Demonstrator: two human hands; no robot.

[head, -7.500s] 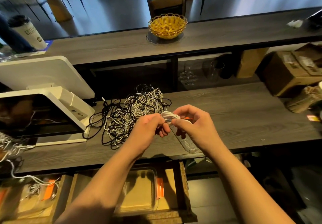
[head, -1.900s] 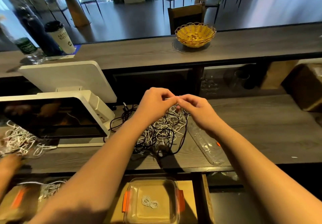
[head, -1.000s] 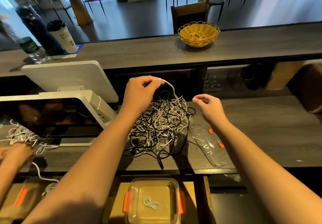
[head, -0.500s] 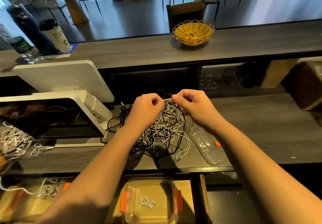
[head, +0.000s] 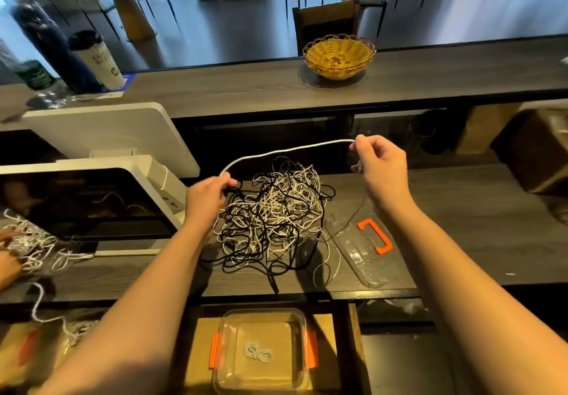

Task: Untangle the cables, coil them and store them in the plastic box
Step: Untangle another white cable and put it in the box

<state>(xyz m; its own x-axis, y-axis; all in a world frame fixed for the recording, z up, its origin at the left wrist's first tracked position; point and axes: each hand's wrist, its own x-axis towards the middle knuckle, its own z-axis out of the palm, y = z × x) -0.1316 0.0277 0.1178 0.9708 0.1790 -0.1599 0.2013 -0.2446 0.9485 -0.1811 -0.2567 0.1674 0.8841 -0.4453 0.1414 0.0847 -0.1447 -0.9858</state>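
A tangled heap of black and white cables (head: 273,216) lies on the dark wooden counter (head: 461,225). A white cable (head: 285,149) arcs above the heap between my two hands. My left hand (head: 207,199) grips it at the heap's left edge. Up and to the right, my right hand (head: 376,164) pinches its other end between thumb and fingers. Below the counter stands the clear plastic box (head: 261,354) with orange clips, and one coiled white cable (head: 256,353) lies inside it. The clear lid (head: 362,244) with an orange clip rests right of the heap.
A white point-of-sale screen (head: 89,204) stands at the left. Another person's hand (head: 7,259) works on white cables (head: 37,247) at the far left. A yellow wicker basket (head: 338,56), a cup (head: 98,59) and bottles sit on the upper ledge. Cardboard boxes (head: 541,149) fill the right.
My hands, close together over the heap half a second ago, have moved apart, drawing a length of white cable out between them. My right hand rose to the right.
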